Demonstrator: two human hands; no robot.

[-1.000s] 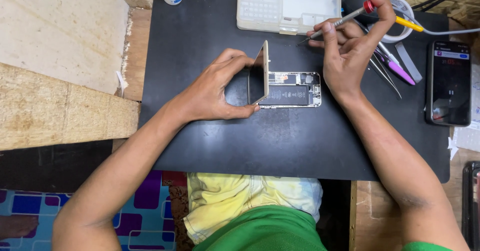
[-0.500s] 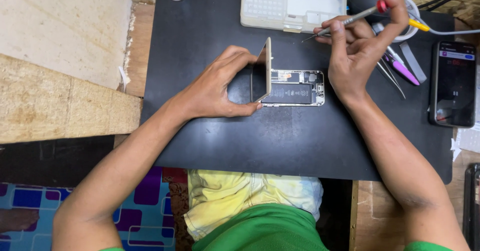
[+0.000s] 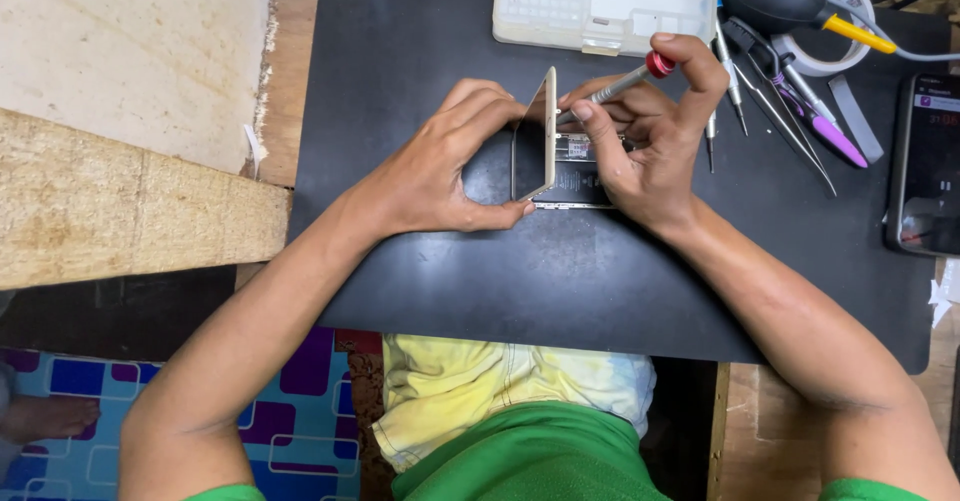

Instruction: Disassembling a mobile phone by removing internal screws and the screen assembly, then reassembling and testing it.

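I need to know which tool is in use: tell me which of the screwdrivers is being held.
The red-capped screwdriver, gripped in the right hand with its tip down in the opened phone. The other screwdrivers lie loose on the black mat to the right.

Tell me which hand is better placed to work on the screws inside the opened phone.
The right hand, probably. Its fingers already grip the red-capped screwdriver, with the tip pointed into the opened phone body. The left hand is busy propping the lifted screen panel upright.
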